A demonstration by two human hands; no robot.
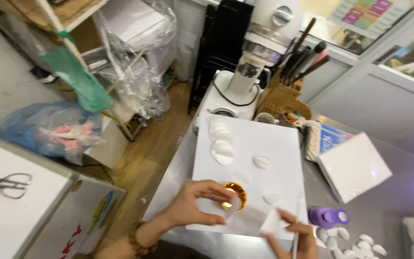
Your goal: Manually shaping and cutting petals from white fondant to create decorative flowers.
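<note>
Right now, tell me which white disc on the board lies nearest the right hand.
The lone disc at the board's lower right, just above the right hand; the rest lie farther up.

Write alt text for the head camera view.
A person's left hand holds a small gold foil cup on a white board dotted with white discs, while the right hand pinches a white piece beside it. A white stand mixer stands behind.

Bright, even indoor light, soft motion blur, wide-angle bending at edges.
</note>
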